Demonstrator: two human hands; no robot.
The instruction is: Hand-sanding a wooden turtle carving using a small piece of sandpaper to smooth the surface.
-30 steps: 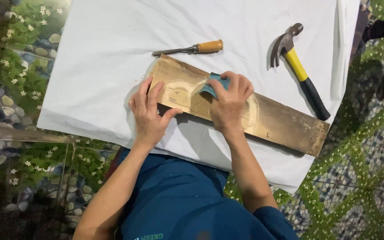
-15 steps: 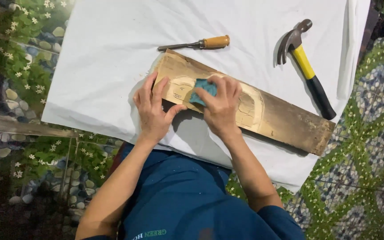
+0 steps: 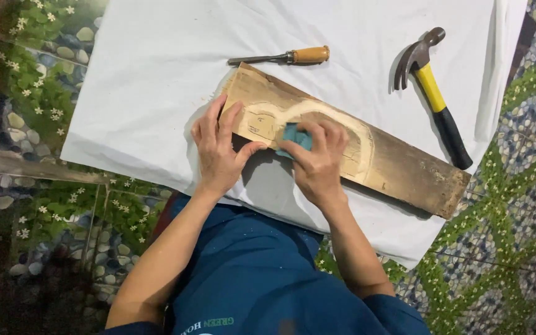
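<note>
A long wooden plank [image 3: 398, 169] lies slanted on a white sheet [image 3: 156, 74]; a pale curved shape is carved into its left half. My left hand [image 3: 221, 149] presses flat on the plank's left end, fingers spread. My right hand [image 3: 317, 161] is closed on a small blue-green piece of sandpaper [image 3: 296, 138] and holds it against the carved area near the plank's lower edge.
A chisel with a wooden handle [image 3: 280, 58] lies on the sheet just beyond the plank. A claw hammer with a yellow and black handle [image 3: 432, 96] lies at the right. The sheet covers a floor patterned with leaves and pebbles [image 3: 32, 111].
My right hand has slid the sandpaper across the carving, first left, then down toward the plank's near edge. My left hand stays on the plank's left end. The view has shifted slightly.
</note>
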